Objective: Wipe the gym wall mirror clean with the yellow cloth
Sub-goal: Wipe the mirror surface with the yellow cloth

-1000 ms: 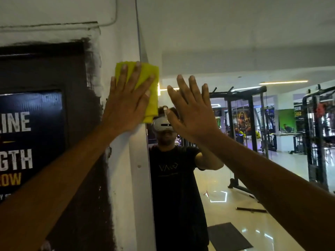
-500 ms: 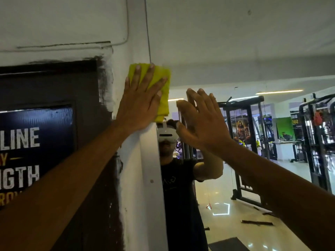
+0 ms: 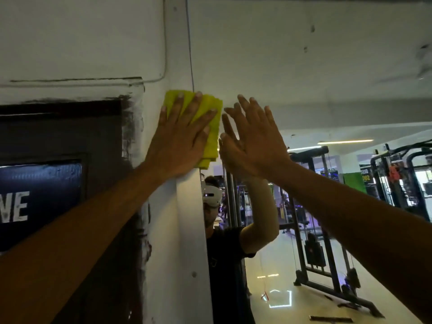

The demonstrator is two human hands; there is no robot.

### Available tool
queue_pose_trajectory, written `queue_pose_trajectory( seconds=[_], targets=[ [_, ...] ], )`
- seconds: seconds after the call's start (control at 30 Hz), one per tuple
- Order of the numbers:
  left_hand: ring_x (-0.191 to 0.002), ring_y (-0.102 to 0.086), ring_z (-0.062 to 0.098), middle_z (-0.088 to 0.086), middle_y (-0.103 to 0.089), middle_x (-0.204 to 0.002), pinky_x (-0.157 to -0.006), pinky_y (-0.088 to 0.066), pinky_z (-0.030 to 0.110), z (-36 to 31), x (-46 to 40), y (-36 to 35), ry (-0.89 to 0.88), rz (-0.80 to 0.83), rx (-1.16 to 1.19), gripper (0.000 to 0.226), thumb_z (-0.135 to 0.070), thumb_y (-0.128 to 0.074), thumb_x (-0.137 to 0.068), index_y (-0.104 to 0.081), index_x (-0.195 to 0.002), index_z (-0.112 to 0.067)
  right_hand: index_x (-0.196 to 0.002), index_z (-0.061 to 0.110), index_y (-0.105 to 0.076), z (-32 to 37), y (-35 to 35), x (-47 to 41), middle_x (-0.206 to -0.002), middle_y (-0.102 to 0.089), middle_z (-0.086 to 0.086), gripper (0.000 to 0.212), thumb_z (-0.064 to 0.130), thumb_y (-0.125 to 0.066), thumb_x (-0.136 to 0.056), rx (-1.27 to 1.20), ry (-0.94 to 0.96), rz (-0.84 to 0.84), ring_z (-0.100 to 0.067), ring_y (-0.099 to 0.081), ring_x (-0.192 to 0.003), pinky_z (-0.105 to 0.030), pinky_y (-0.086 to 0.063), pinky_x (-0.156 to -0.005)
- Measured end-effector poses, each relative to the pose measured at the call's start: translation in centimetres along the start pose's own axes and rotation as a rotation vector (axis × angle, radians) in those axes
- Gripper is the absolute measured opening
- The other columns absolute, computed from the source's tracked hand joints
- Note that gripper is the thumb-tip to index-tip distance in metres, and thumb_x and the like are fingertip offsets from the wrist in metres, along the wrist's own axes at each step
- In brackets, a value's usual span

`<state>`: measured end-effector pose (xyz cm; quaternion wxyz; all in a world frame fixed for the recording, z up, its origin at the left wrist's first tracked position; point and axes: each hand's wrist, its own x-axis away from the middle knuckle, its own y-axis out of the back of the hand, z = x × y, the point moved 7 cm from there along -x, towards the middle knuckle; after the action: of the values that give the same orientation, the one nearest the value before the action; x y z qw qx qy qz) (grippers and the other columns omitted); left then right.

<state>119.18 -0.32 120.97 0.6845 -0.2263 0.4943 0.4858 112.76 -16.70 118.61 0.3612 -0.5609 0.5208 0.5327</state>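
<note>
While my left hand presses the yellow cloth flat-fingered against the mirror at its left edge, my right hand, fingers straight and empty, apparently braces on the glass for balance.

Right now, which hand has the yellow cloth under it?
The left hand. Its spread fingers press the folded yellow cloth flat at the mirror's left edge. The right hand beside it is bare, held open against the glass.

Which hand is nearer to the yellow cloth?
Left. The left hand presses flat on the yellow cloth at the mirror's edge; the right hand is raised open just beside it, to its right.
</note>
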Motion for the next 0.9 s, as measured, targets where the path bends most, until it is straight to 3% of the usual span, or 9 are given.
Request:
queue_pose_trajectory(
  seconds=[0.13,0.33,0.43,0.57,0.73,0.9],
  targets=[
    [-0.168,0.012,0.033,-0.003,0.004,-0.183,-0.133,0.006,0.056,2.4,-4.5,1.0,0.166,0.008,0.050,0.063,-0.055,-0.016,-0.111,-0.021,-0.172,-0.041,-0.170,0.023,-0.040,-0.3,-0.1,-3.5,-0.184,-0.020,-0.010,0.072,0.060,-0.028,-0.109,0.011,0.030,-0.032,-0.031,-0.008,-0.172,-0.056,-0.004,-0.139],
    [-0.169,0.002,0.036,0.003,-0.005,-0.183,-0.134,-0.004,0.057,0.4,-0.2,0.2,0.064,-0.019,0.001,0.066,-0.058,-0.012,-0.112,-0.024,-0.172,-0.033,-0.172,0.028,-0.034,-1.4,0.0,-5.7,-0.185,-0.014,-0.005,0.071,0.063,-0.020,-0.113,0.010,0.054,-0.031,-0.026,-0.003,-0.173,-0.056,0.000,-0.139],
    [-0.169,0.008,0.033,-0.001,0.003,-0.183,-0.134,0.000,0.056,2.4,-4.0,0.9,0.088,0.031,-0.017,0.069,-0.062,-0.008,-0.108,-0.017,-0.172,-0.039,-0.175,0.028,-0.027,-1.5,-0.6,-5.8,-0.186,-0.008,-0.004,0.079,0.066,-0.014,-0.108,0.000,0.071,0.029,-0.027,0.001,-0.173,-0.056,0.001,-0.139],
    [-0.169,0.009,0.031,-0.005,0.004,-0.183,-0.133,0.004,0.055,4.5,-9.9,2.4,0.198,-0.012,-0.020,0.055,-0.050,-0.023,-0.117,-0.019,-0.172,-0.043,-0.176,0.032,-0.020,-2.0,-1.5,-5.9,-0.187,-0.001,0.000,0.075,0.066,-0.019,-0.110,0.015,0.063,0.048,-0.024,0.008,-0.172,-0.055,0.003,-0.139],
    [-0.168,0.010,0.036,0.001,0.006,-0.183,-0.135,0.000,0.062,3.0,-6.6,1.2,0.143,0.005,-0.077,0.069,-0.058,-0.006,-0.109,-0.013,-0.174,-0.037,-0.177,0.033,-0.017,-2.3,-1.6,-6.0,-0.187,-0.001,0.001,0.076,0.069,-0.015,-0.109,0.017,0.076,0.039,-0.022,0.008,-0.172,-0.055,0.002,-0.139],
    [-0.169,0.004,0.035,-0.003,0.002,-0.183,-0.133,0.000,0.061,4.6,-9.1,2.5,0.169,0.027,-0.115,0.065,-0.059,-0.012,-0.110,-0.016,-0.173,-0.042,-0.176,0.032,-0.018,-2.5,-1.9,-6.0,-0.187,-0.002,0.000,0.075,0.068,-0.016,-0.111,0.031,0.082,0.031,-0.024,0.006,-0.173,-0.055,0.002,-0.139]
  ],
)
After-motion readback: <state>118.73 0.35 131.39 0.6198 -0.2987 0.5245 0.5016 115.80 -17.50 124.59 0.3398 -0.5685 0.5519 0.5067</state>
